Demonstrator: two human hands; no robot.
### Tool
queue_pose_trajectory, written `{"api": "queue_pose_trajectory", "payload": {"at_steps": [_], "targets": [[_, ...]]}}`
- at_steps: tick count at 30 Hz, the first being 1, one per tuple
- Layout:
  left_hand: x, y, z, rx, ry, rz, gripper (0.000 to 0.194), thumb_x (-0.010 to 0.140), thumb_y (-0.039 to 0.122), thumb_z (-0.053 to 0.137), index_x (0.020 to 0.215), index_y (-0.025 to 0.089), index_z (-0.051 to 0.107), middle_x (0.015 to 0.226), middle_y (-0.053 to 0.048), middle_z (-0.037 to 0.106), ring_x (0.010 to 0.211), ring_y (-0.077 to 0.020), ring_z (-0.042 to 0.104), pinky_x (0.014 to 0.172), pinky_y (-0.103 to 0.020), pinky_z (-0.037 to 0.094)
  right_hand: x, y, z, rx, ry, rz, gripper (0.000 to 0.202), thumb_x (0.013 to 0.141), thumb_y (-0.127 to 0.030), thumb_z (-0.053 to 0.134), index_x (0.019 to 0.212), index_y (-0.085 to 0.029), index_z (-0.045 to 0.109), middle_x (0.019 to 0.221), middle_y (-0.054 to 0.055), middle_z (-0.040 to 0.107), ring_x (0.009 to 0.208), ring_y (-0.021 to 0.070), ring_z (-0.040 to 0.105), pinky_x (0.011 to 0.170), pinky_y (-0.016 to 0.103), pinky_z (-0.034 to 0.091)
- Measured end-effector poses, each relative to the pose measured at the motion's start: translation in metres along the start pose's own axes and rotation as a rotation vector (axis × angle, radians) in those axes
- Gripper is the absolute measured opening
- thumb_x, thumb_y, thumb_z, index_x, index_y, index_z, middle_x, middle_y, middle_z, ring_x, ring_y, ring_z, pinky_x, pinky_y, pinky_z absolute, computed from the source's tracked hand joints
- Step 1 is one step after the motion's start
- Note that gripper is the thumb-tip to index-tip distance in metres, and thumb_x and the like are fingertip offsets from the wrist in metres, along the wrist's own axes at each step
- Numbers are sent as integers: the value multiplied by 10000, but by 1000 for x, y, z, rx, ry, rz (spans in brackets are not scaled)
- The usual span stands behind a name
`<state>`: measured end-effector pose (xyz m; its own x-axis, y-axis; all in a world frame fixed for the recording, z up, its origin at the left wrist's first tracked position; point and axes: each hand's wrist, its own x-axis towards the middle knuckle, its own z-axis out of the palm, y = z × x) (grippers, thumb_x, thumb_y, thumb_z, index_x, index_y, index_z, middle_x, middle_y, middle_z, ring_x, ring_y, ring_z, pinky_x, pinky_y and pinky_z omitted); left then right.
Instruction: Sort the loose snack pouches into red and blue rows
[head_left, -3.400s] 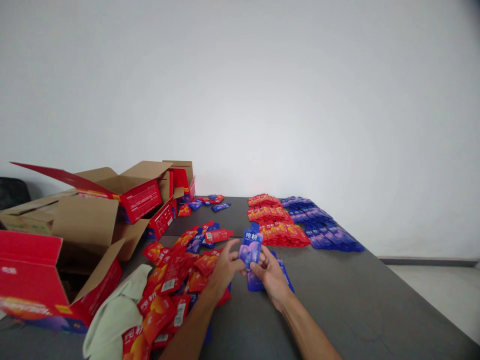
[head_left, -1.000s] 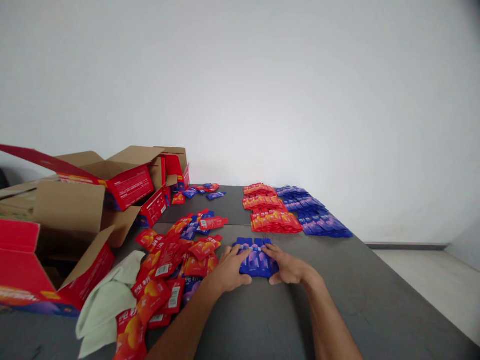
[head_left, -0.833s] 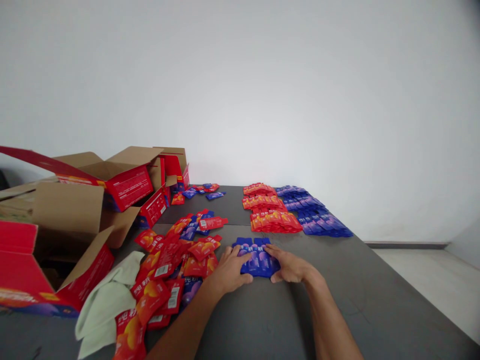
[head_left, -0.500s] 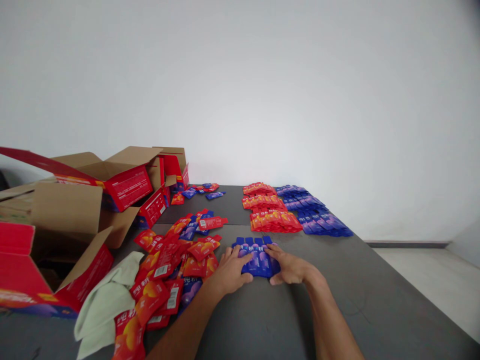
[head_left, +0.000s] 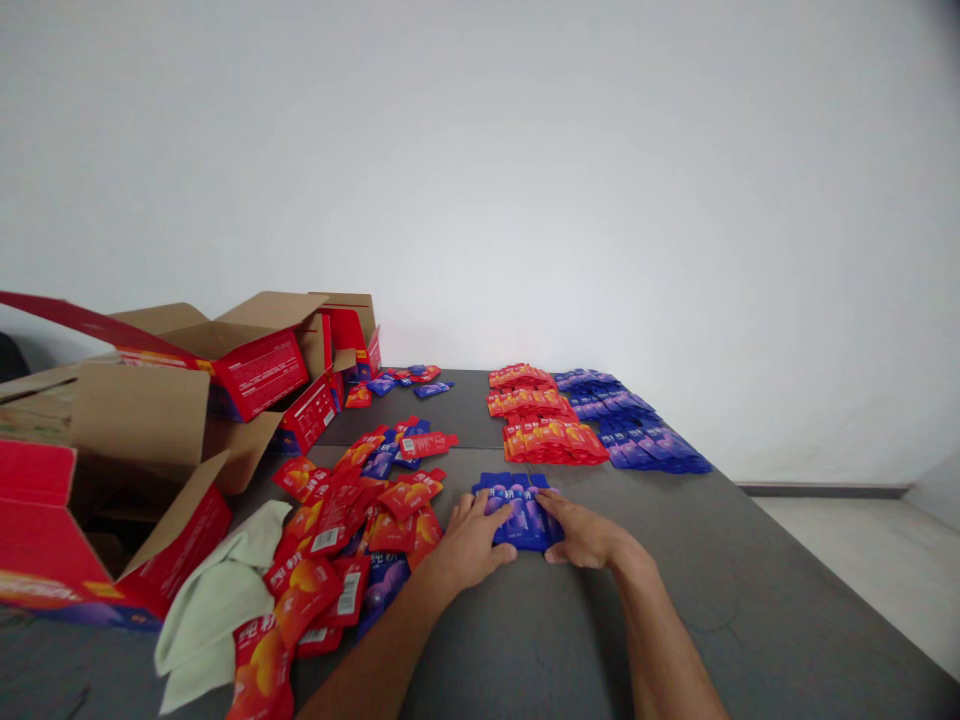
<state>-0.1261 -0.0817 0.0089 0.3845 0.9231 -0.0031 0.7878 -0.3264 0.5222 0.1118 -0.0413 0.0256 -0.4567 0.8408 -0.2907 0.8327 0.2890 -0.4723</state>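
Several blue pouches [head_left: 520, 512] lie side by side, overlapping, on the dark table [head_left: 540, 640]. My left hand [head_left: 476, 540] presses on their left side, and my right hand [head_left: 585, 530] is against their right side, so the row is held between both. Behind them stand rows of stacked red pouches [head_left: 555, 440] and, to their right, rows of blue pouches [head_left: 652, 445]. Left of my left hand is a loose pile of mixed pouches, mostly red [head_left: 345, 515], with some blue ones among them.
Open cardboard boxes [head_left: 259, 378] crowd the left side, one large box [head_left: 37, 530] nearest. A pale green cloth [head_left: 217, 600] lies between that box and the loose pile. A few scattered pouches [head_left: 433, 389] lie at the back, near the wall.
The blue pouches between my hands sit closer together, their row narrower. The whole view has shifted slightly, with most things a little further right.
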Motion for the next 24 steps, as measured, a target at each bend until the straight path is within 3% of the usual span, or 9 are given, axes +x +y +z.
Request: {"api": "queue_pose_trajectory", "payload": {"at_steps": [4, 9, 18, 21, 24], "targets": [[2, 3, 5, 13, 22, 33, 690, 790, 485, 577, 1445, 367, 397, 1527, -89, 319, 1346, -391, 280, 1087, -562, 244, 1, -2, -1, -3, 3, -11, 1037, 607, -301, 780, 1505, -177, 278, 1598, 122, 130, 1465, 268, 153, 1191, 365, 160], [1, 7, 5, 30, 34, 34, 681, 793, 480, 566, 1443, 358, 403, 1517, -87, 331, 1335, -386, 297, 1093, -553, 244, 0, -1, -2, -40, -26, -6, 957, 646, -261, 733, 1497, -175, 304, 1594, 94, 171, 1471, 277, 113, 1196, 382, 146], [1, 13, 8, 24, 72, 10, 694, 778, 458, 563, 1444, 345, 402, 1524, -97, 343, 1347, -393, 296, 1081, -581, 239, 2, -1, 0, -70, 0, 30, 994, 596, -269, 751, 1490, -161, 329, 1589, 129, 172, 1465, 299, 132, 1190, 401, 145], [-1, 15, 7, 34, 67, -17, 741, 754, 489, 579, 1452, 332, 386, 1531, -105, 330, 1363, -400, 284, 1085, -582, 235, 2, -6, 2, -89, 66, 3, 1004, 589, -317, 776, 1485, -197, 342, 1586, 125, 189, 1467, 321, 100, 1181, 467, 119], [-5, 16, -1, 86, 67, -50, 792, 734, 540, 582, 1460, 310, 366, 1545, -116, 300, 1380, -398, 269, 1089, -570, 241, 4, -20, 5, -91, 225, -56, 861, 660, -315, 735, 1450, -211, 410, 1560, 108, 272, 1458, 322, 126, 1162, 496, 156]]}}
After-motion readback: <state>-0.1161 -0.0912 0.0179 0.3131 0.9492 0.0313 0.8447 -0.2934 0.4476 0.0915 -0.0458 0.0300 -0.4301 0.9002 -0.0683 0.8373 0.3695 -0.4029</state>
